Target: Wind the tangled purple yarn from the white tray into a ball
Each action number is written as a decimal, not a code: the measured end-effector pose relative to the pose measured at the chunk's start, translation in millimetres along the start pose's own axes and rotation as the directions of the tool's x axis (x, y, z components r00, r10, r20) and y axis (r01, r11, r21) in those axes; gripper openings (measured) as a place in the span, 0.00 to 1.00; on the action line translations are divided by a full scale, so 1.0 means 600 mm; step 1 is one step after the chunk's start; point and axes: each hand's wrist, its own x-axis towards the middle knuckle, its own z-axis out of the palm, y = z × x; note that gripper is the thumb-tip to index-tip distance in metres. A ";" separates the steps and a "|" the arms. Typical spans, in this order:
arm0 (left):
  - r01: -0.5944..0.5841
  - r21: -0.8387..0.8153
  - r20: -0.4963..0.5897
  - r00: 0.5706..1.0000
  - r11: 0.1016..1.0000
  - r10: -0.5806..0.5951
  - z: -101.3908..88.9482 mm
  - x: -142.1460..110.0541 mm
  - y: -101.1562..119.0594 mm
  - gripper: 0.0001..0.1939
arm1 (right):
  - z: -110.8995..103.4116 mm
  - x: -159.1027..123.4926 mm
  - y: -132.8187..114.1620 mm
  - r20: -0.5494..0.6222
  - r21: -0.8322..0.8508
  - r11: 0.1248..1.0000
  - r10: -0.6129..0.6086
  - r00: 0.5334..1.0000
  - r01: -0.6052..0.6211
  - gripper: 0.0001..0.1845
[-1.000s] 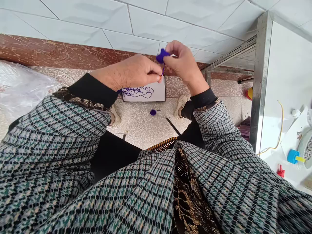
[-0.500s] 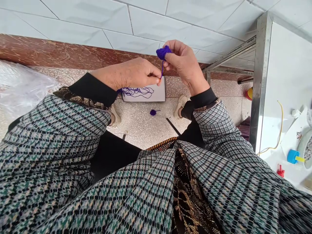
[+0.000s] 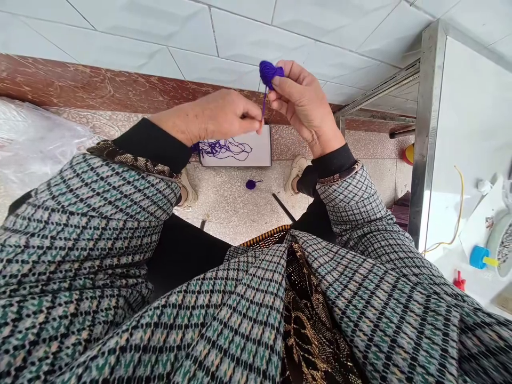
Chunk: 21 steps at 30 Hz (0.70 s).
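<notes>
My right hand [image 3: 306,104] is raised in front of me, pinching a small ball of purple yarn [image 3: 268,71] between thumb and fingertips. A purple strand [image 3: 263,105] runs down from the ball to my left hand [image 3: 214,118], which is closed in a pinch on it. Below my hands, loose purple yarn [image 3: 224,149] lies tangled on a white sheet [image 3: 258,152] on the floor. A second small purple yarn ball [image 3: 251,184] rests on the floor between my shoes.
A metal-framed white table [image 3: 428,138] stands at the right, with a blue spool [image 3: 479,257], a red piece [image 3: 459,279] and a yellow cord [image 3: 460,213] on it. A clear plastic bag [image 3: 36,141] lies at the left. A tiled wall rises ahead.
My right hand has lifted and turned the purple ball slightly up. My left hand has stayed pinched on the strand, which now runs a little longer between the hands.
</notes>
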 end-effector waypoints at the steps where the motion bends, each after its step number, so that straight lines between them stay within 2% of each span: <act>1: 0.000 0.042 0.034 0.999 0.999 -0.001 0.002 -0.002 0.006 0.18 | -0.002 0.003 0.004 -0.019 -0.050 0.999 -0.021 1.000 0.020 0.11; 3: 0.001 0.074 0.043 0.999 0.997 -0.004 -0.003 -0.008 0.018 0.19 | -0.005 0.002 0.007 0.013 -0.217 0.976 -0.020 1.000 0.023 0.12; 5: 0.010 0.038 -0.025 1.000 0.999 -0.009 -0.016 -0.014 0.026 0.18 | -0.007 -0.006 0.003 0.160 -0.346 0.938 0.068 0.985 -0.009 0.13; 7: 0.034 -0.033 -0.088 0.995 0.999 -0.037 -0.028 -0.016 0.025 0.15 | -0.007 -0.017 -0.010 0.328 -0.336 0.941 0.158 0.931 -0.041 0.12; 8: 0.052 -0.073 -0.104 0.993 0.996 -0.059 -0.031 -0.016 0.023 0.14 | -0.007 -0.023 -0.017 0.375 -0.289 0.956 0.166 0.912 -0.055 0.12; 9: 0.074 -0.103 -0.102 0.991 0.992 -0.084 -0.032 -0.015 0.021 0.12 | -0.005 -0.027 -0.023 0.380 -0.223 0.973 0.147 0.913 -0.064 0.11; 11: 0.095 -0.126 -0.065 0.992 0.988 -0.104 -0.027 -0.010 0.018 0.10 | -0.001 -0.030 -0.029 0.292 -0.077 0.996 0.059 0.955 -0.038 0.10; 13: 0.053 -0.109 0.013 0.999 0.993 -0.052 -0.017 -0.006 0.021 0.10 | 0.004 -0.024 -0.026 0.140 0.028 0.999 -0.042 0.989 0.038 0.09; 14: 0.021 -0.093 0.058 0.998 0.995 -0.015 -0.013 -0.005 0.025 0.11 | 0.005 -0.020 -0.022 0.063 0.039 0.996 -0.085 0.994 0.083 0.08; 16: -0.028 -0.074 0.133 0.990 0.997 0.038 -0.009 -0.007 0.032 0.12 | 0.003 -0.012 -0.013 -0.005 -0.079 0.989 -0.125 0.992 0.124 0.08; 17: -0.038 -0.072 0.149 0.988 0.997 0.048 -0.010 -0.009 0.035 0.13 | -0.001 -0.010 -0.011 0.016 -0.187 0.976 -0.109 0.994 0.110 0.09; 19: -0.050 -0.087 0.135 0.989 0.995 0.061 -0.016 -0.013 0.036 0.12 | -0.012 -0.012 -0.014 0.154 -0.408 0.912 0.024 0.988 0.042 0.12; 20: -0.057 -0.091 0.115 0.991 0.994 0.068 -0.020 -0.013 0.034 0.12 | -0.019 -0.016 -0.018 0.246 -0.478 0.878 0.121 0.962 0.011 0.12; 21: -0.062 -0.087 0.092 0.993 0.994 0.070 -0.024 -0.013 0.030 0.12 | -0.026 -0.020 -0.024 0.343 -0.502 0.865 0.214 0.915 -0.014 0.12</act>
